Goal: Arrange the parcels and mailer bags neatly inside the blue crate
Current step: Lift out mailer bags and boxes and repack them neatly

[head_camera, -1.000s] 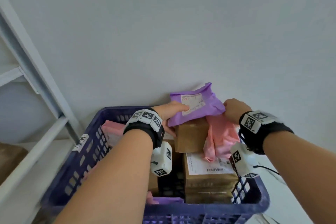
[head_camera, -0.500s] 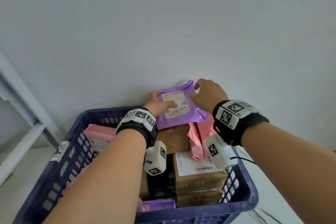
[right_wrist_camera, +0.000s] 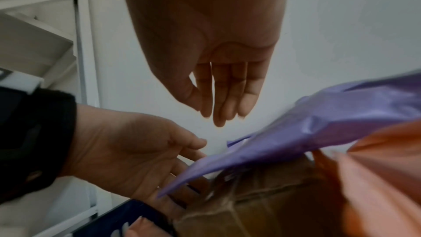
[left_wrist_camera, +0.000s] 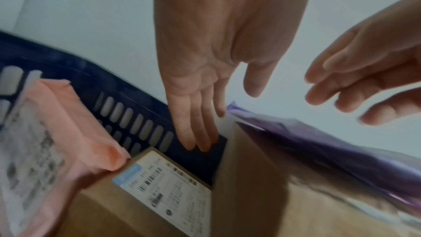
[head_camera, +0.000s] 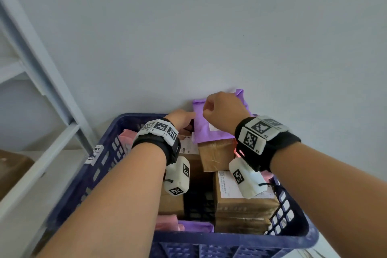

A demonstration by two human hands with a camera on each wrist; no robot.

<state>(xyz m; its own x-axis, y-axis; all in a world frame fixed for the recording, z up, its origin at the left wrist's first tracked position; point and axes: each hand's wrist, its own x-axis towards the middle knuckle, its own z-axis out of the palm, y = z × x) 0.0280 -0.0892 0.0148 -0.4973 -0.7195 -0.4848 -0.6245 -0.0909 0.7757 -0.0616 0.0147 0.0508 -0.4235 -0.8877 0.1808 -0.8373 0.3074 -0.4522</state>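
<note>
A purple mailer bag (head_camera: 211,125) lies tilted on a brown box (head_camera: 215,155) at the far side of the blue crate (head_camera: 104,163), its top edge against the wall. My left hand (head_camera: 182,118) is at the bag's left edge, fingers straight (left_wrist_camera: 200,132) and pointing down beside the box and the crate's back wall. My right hand (head_camera: 224,109) hovers over the top of the bag with its fingers hanging loose (right_wrist_camera: 223,96) and nothing in them. In the right wrist view the purple bag (right_wrist_camera: 318,123) lies above a pink bag (right_wrist_camera: 376,168).
Inside the crate are a pink mailer (head_camera: 125,138) at the left, stacked labelled boxes (head_camera: 240,205) at the right and another purple bag (head_camera: 194,226) near the front. A white shelf rack (head_camera: 41,90) stands to the left. The wall (head_camera: 209,27) is right behind the crate.
Both hands have let go of the purple bag, which now rests on the brown box. My right hand moved left over its top and my left hand slid down beside its left edge.
</note>
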